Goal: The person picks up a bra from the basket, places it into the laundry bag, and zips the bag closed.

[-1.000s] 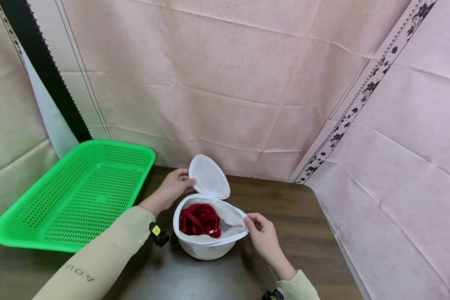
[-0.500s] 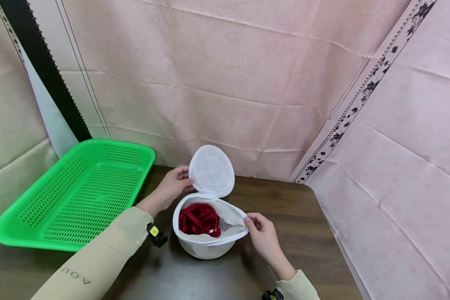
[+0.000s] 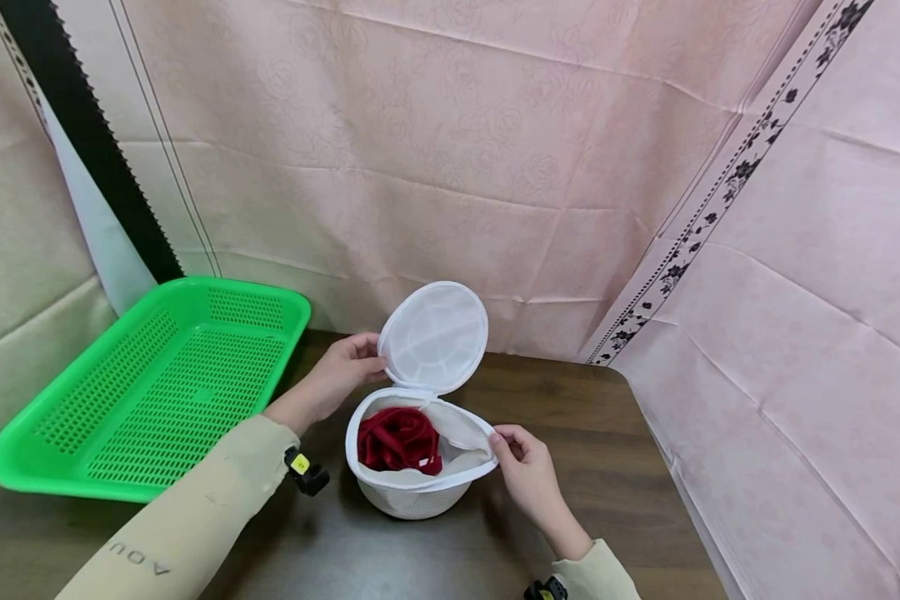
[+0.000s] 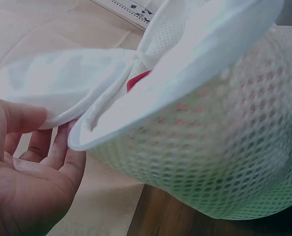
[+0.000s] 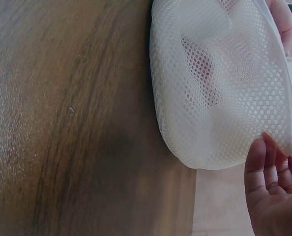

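Left fingers [image 3: 375, 364] pinch the lid [image 3: 437, 337], right fingers [image 3: 503, 452] the mesh bag [image 3: 412, 503]. If pinch loosens, lid may fall between them.

Left sleeve [image 3: 187, 512]: pale beige, long, lightly creased; dark capital lettering [image 3: 138, 558] along forearm, fainter small marks [image 3: 214, 499] nearer cuff, illegible. Left wrist unit [image 3: 311, 477]: black, boxy, yellow square patch [image 3: 300, 463]. Right sleeve [image 3: 598, 573]: matching beige. Right wrist unit [image 3: 557, 589]: black, some yellow showing. Left hand [image 3: 337, 375], right hand [image 3: 528, 479]: bare.
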`<state>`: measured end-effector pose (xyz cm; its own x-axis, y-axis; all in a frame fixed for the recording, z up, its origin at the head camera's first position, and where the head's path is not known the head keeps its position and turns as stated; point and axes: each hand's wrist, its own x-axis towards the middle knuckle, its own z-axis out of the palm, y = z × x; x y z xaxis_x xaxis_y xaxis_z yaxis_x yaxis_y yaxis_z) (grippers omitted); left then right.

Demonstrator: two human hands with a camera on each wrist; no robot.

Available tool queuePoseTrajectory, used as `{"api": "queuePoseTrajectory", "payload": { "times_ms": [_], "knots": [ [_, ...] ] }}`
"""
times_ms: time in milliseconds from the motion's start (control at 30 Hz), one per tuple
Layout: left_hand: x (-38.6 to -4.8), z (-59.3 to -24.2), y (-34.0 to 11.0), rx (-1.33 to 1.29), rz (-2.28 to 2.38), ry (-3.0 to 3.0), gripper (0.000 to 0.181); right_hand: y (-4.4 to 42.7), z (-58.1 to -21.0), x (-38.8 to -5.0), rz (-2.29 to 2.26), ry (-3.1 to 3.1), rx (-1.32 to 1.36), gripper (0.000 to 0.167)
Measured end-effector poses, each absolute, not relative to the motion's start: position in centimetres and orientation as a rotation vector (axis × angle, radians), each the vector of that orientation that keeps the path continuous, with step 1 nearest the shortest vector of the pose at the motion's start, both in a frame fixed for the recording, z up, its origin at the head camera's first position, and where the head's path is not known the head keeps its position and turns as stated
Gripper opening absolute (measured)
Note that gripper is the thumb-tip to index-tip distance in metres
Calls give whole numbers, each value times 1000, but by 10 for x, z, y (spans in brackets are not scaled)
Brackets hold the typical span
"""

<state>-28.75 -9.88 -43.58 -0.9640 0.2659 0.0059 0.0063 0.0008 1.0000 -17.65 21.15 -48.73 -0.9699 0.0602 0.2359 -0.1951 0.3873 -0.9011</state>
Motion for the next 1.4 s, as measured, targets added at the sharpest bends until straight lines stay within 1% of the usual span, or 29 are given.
{"api": "queuePoseTrajectory", "payload": {
  "times_ms": [200,433,733,867,967,1067,1233,1400],
  "knots": [
    [-284,-434,-103,342,2094,2052,28,211,-485,-176,1640,-2413,114,11],
    [-281,-432,-106,436,2100,2028,14,211,-484,-177,1679,-2418,71,13],
    [-274,-428,-111,654,1889,2250,9,212,-482,-179,1681,-2435,43,14],
    [-268,-427,-115,842,1720,2327,9,214,-481,-179,1726,-2429,3,13],
    [-265,-429,-117,948,1624,2372,15,215,-480,-180,1735,-2432,-18,15],
    [-263,-430,-118,954,1574,2393,18,215,-479,-179,1739,-2435,-21,16],
    [-260,-431,-123,902,1517,2404,19,214,-479,-178,1739,-2427,-10,17],
    [-259,-434,-126,908,1454,2421,19,214,-481,-179,1704,-2424,2,17]
  ]
}}
